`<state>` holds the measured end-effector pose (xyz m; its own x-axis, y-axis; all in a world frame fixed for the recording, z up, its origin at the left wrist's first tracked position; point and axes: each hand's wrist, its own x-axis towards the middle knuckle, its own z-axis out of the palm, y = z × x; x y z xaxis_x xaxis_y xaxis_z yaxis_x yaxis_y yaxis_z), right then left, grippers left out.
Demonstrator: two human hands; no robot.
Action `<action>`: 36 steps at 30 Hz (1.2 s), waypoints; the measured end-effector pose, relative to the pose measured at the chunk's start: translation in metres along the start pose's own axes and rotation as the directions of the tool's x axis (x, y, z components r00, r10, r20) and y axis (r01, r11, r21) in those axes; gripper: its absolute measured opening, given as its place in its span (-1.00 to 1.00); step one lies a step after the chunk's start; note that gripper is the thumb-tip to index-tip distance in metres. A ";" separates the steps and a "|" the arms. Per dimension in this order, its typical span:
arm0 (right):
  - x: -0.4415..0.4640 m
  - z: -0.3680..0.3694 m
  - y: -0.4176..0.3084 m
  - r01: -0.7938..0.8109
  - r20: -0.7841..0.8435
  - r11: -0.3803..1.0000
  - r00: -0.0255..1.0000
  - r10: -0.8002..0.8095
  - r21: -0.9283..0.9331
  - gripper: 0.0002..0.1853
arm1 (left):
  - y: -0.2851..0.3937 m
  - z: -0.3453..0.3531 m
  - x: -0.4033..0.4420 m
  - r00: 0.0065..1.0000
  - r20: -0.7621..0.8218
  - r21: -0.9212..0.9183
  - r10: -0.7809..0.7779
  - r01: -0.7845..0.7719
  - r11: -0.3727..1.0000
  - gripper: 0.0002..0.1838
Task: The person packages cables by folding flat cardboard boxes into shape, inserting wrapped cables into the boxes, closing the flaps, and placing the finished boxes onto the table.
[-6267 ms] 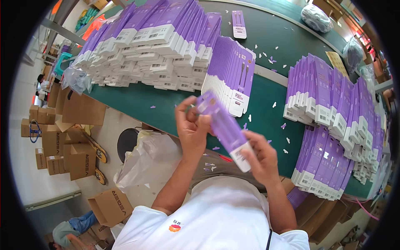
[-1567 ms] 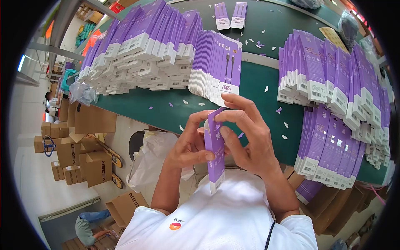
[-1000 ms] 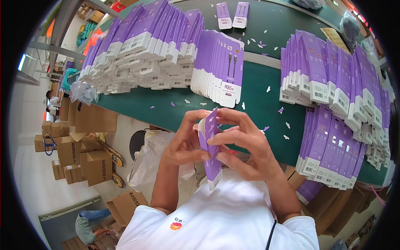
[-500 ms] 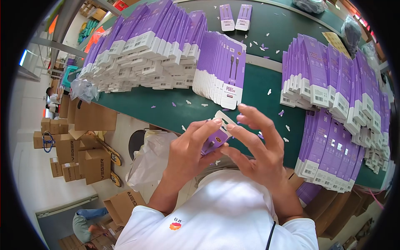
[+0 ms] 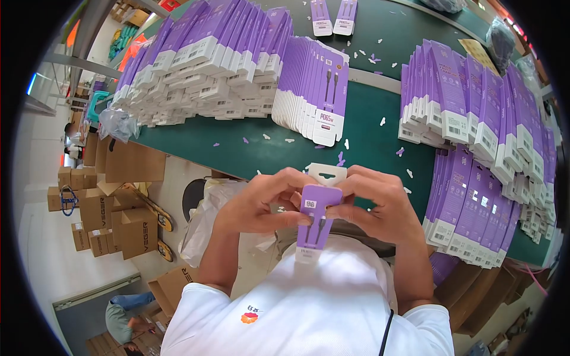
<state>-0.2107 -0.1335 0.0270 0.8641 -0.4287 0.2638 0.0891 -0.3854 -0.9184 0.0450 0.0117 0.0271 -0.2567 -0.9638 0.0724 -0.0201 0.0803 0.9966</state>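
Note:
A purple-and-white cable box [image 5: 313, 228] with a picture of a dark cable stands between my hands, in front of my chest. Its white top flap [image 5: 327, 173], with a hanger slot cut through, rises at the upper end. My left hand [image 5: 261, 202] is closed on the box's left edge, thumb on the front. On the other side, my right hand [image 5: 380, 202] grips the right edge near the top, its thumb also against the front. Just beyond my hands, a leaning row of flat purple cable boxes [image 5: 329, 89] lies on the green table [image 5: 237, 151].
A tall pile of boxes [image 5: 202, 65] covers the table's left side. More stacks [image 5: 469, 202] stand on the right. Two boxes [image 5: 321, 18] lie at the back, with small cut-out scraps [image 5: 341, 159] scattered around. Cardboard cartons [image 5: 139, 231] and a bending person [image 5: 122, 320] are at the left.
The box has turned so its cable-picture front shows fully, with the flap upright. My right hand, whose fingers were raised and spread, has closed on its right edge.

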 end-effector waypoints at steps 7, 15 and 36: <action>-0.011 0.045 0.023 0.042 -0.503 0.978 0.853 -0.142 -0.205 -0.71 | -0.027 0.025 -0.003 0.904 -0.425 0.063 0.036 -0.011 0.998 -0.57; -0.011 0.014 0.022 -0.090 -0.270 0.842 0.924 0.269 0.531 -0.75 | -0.015 0.029 -0.003 0.934 -0.168 0.556 0.317 -0.176 0.813 -0.57; -0.008 -0.012 0.008 -0.087 0.023 0.986 0.996 0.084 0.139 -0.77 | -0.013 0.031 -0.012 0.950 -0.152 0.434 0.273 -0.185 0.882 -0.55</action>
<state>-0.2224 -0.1431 0.0215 0.8797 -0.4408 0.1786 0.0819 -0.2295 -0.9699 0.0186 0.0296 0.0125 -0.1027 -0.9321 0.3473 -0.3892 0.3590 0.8483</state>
